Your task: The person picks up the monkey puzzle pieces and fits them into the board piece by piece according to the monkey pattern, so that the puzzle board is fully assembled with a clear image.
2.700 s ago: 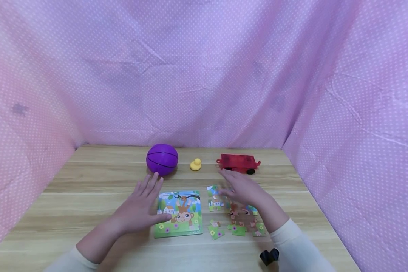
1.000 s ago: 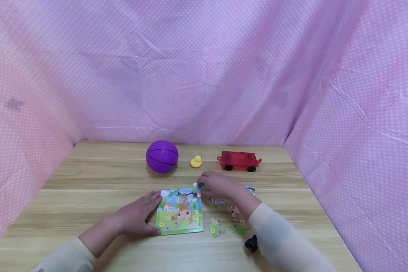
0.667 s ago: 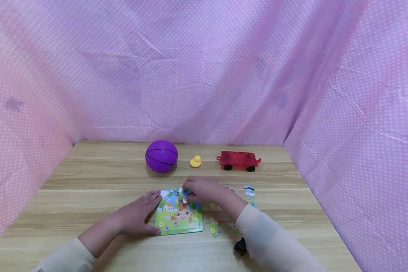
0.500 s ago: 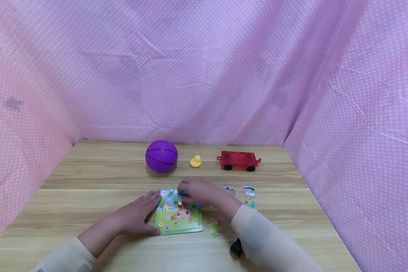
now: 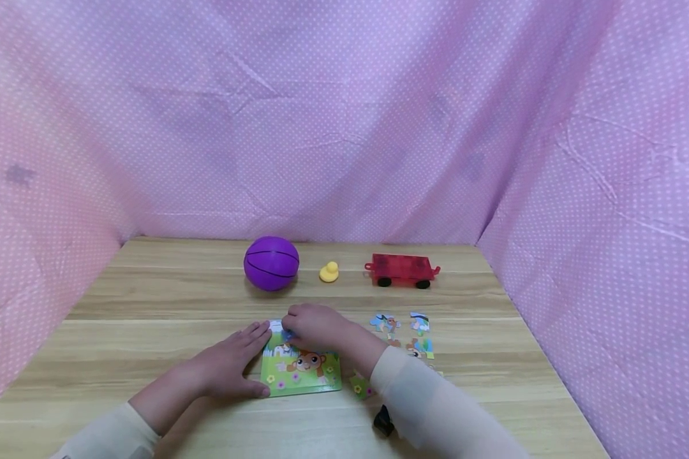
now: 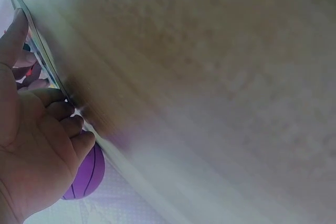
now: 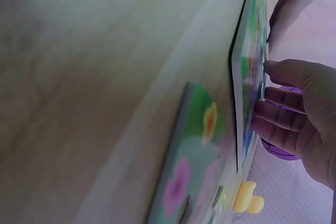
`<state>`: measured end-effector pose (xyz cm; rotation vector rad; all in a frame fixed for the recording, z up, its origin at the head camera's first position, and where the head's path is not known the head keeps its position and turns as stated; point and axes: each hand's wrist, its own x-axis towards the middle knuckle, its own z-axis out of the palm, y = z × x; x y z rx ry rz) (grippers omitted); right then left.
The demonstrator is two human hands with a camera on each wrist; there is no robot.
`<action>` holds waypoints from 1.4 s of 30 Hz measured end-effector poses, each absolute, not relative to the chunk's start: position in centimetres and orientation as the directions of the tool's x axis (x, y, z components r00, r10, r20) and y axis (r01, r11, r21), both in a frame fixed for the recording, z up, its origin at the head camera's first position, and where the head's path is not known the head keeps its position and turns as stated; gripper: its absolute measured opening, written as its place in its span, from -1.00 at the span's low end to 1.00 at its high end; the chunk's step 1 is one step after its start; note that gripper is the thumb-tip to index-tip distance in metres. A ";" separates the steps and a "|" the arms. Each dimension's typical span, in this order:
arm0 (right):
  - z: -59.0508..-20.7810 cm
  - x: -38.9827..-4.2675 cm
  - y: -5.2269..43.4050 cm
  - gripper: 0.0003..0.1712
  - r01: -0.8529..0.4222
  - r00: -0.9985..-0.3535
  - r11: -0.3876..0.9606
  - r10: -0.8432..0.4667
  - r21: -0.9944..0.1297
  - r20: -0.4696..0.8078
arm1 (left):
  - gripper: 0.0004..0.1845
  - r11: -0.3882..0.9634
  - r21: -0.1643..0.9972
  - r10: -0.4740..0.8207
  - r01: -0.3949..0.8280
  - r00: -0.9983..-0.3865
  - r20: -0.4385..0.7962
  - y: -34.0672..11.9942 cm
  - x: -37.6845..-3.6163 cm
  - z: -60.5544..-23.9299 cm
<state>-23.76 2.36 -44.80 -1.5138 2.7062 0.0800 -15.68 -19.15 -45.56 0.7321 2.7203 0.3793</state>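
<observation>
Where hands (image 5: 264, 350) meet: flat (perhaps cardboard) puzzle (image 5: 301, 370)

A wooden table (image 5: 149, 299) with a pale, striped grain is enclosed on three sides by pink cloth (image 5: 344, 127) printed with small white dots. The cloth is hung as a back wall and two side walls, and creases and folds are seen across it. A darker smudge (image 5: 18, 173) is visible on the left wall. The scene is lit softly and evenly, with faint shadows cast on the tabletop.
</observation>
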 end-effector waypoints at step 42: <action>-45.0 -22.7 2.1 -0.46 -0.857 -0.511 0.488 -0.847 0.167 -0.144 | 0.16 0.834 0.308 0.528 0.459 -0.826 -0.199 -19.1 -15.7 -45.6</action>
